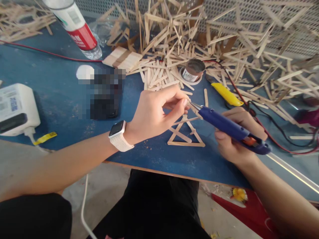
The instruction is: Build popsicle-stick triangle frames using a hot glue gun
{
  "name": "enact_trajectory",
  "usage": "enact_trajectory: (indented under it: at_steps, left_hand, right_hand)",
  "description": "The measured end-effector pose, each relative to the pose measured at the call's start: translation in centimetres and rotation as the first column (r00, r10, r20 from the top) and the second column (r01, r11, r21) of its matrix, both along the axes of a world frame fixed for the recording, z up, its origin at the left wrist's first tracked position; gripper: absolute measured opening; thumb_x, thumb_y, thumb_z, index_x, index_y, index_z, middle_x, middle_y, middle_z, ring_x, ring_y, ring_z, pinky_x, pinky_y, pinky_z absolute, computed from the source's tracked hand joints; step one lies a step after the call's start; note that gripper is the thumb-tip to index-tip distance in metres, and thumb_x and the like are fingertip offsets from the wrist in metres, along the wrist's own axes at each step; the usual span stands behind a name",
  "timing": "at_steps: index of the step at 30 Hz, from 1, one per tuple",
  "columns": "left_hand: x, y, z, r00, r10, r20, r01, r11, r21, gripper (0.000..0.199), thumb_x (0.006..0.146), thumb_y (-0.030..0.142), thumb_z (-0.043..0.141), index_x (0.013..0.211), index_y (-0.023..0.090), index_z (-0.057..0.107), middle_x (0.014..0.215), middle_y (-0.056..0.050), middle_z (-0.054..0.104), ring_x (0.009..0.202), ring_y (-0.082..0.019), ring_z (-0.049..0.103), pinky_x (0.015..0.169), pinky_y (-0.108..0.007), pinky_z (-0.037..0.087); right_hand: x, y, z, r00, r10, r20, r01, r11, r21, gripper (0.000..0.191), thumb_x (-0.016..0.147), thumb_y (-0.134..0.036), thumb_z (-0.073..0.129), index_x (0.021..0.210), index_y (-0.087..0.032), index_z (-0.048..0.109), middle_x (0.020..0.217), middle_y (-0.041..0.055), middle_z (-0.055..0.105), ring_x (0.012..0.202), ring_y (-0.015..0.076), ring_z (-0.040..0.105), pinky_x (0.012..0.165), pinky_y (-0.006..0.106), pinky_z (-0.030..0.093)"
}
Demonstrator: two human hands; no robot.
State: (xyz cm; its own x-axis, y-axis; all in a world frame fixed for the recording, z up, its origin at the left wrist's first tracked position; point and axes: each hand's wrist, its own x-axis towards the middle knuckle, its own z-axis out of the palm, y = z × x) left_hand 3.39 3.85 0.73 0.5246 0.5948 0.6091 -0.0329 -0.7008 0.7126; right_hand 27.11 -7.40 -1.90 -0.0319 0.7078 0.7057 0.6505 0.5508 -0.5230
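My right hand is wrapped round a blue glue gun, with a clear glue stick sticking out of its rear. The gun's metal nozzle points left, close to the fingertips of my left hand. Thumb and index finger of that hand are pinched on a small wooden piece, partly hidden by the fingers. Below the nozzle, a triangular frame of wooden sticks lies on the blue table, with other sticks across it.
Loose wooden sticks are heaped along the back. A bottle, dark blurred object and white box are on the left. A small tin, yellow cutter and red and black cables lie behind and right.
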Motion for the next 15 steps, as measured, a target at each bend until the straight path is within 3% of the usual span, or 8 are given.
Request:
enact_trajectory:
  at_steps: [15]
  left_hand:
    - [-0.04,-0.04,0.10,1.000,-0.017,0.015,0.017,1.000,-0.002,0.016,0.108,0.013,0.064,0.097,0.008,0.074,0.090,-0.005,0.083,0.081,-0.008,0.081,0.076,-0.013,0.065]
  right_hand:
    - [-0.04,0.16,0.12,1.000,0.001,0.002,-0.001,1.000,0.014,0.008,0.096,-0.031,0.075,0.099,-0.029,0.068,0.086,0.0035,0.071,0.072,0.0241,0.063,0.060,0.044,0.047]
